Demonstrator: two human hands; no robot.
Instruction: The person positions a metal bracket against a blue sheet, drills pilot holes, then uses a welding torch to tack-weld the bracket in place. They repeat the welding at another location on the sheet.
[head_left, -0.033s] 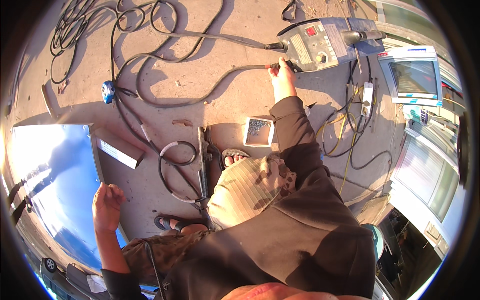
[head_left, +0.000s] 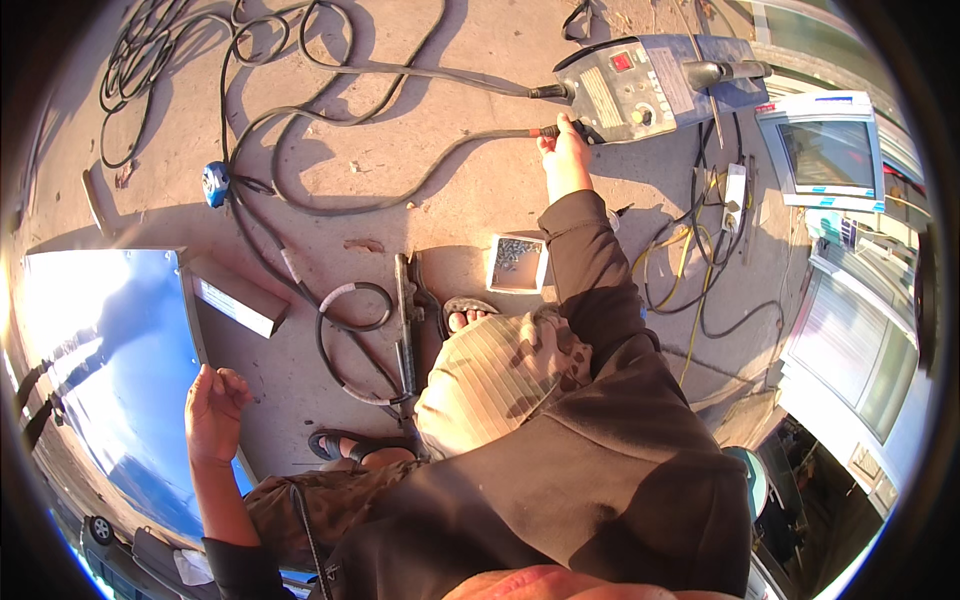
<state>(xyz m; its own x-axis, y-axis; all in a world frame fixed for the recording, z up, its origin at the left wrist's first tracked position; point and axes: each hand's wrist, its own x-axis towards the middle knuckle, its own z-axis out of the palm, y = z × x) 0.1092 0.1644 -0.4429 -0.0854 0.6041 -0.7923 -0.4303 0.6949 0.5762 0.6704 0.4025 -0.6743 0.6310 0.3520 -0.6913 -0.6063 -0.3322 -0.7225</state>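
At the far right of centre, my right hand [head_left: 566, 158] reaches forward and closes round the black cable plug [head_left: 592, 133] at the front of a welding machine [head_left: 655, 118]. A dark welding cable [head_left: 450, 150] runs left from this plug; a second cable plug [head_left: 548, 91] sits in the machine farther away. The machine lies on the ground with a red switch and a knob on its face. My left hand [head_left: 217, 410] hovers near the edge of a shiny reflective panel [head_left: 120, 350]. Its fingers are loosely bent, and nothing shows in them.
A small white box [head_left: 492, 279] of screws stands before my foot. Coiled cables [head_left: 140, 70] and a blue object [head_left: 215, 184] lie at the left. A power strip [head_left: 735, 195], a yellow cord [head_left: 690, 290] and framed window units [head_left: 825, 155] are at the right. A metal bar [head_left: 405, 320] lies beside my foot.
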